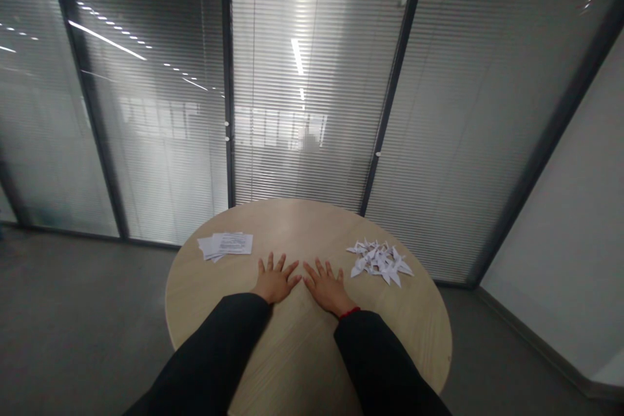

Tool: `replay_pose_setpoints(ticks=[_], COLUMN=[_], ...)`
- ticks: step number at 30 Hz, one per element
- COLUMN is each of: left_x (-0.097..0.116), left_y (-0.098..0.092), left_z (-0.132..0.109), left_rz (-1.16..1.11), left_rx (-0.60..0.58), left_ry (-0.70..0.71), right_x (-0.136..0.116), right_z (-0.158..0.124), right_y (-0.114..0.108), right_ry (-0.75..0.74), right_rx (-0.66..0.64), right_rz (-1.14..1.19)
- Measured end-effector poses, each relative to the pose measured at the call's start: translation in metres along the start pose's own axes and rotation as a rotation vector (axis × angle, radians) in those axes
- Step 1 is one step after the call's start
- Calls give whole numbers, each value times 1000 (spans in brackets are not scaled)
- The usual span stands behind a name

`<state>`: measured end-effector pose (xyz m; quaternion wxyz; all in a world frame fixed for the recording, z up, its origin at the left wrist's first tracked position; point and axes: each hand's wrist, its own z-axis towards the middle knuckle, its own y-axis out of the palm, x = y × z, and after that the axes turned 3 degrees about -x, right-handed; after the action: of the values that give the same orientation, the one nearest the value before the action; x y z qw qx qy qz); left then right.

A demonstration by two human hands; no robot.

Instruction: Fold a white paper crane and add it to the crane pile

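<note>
Both of my hands lie flat on a round wooden table, thumbs toward each other with a small gap between them. My left hand has its fingers spread and holds nothing. Just beyond it on the left is a loose stack of white paper sheets, the top one bearing print. My right hand is likewise spread and holds nothing; a red band circles its wrist. To the right of that hand sits a pile of folded white paper cranes. Neither hand touches the paper.
Behind the table stands a glass partition with blinds and dark frames, reflecting ceiling lights. A white wall rises on the right. Grey floor surrounds the table, whose curved edge shows on both sides.
</note>
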<state>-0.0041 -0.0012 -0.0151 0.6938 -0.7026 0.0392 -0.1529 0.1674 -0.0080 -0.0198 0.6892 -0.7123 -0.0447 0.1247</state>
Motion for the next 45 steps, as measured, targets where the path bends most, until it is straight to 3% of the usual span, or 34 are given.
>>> replay_pose_setpoints(ticks=[14, 24, 27, 35, 45], left_x=[1, -3, -5, 0, 6], left_y=[-6, -14, -15, -16, -20], left_z=[-4, 0, 0, 0, -4], left_rz=[10, -140, -162, -289, -393], left_rx=[-1, 314, 336, 329, 397], left_ry=[5, 46, 69, 86, 113], right_x=[1, 9, 10, 7, -3], right_z=[0, -2, -2, -1, -8], right_y=[1, -11, -12, -15, -24], right_ry=[3, -11, -11, -71, 2], right_rx=[22, 401, 457, 445, 417], right_rz=[-8, -1, 24, 75, 27])
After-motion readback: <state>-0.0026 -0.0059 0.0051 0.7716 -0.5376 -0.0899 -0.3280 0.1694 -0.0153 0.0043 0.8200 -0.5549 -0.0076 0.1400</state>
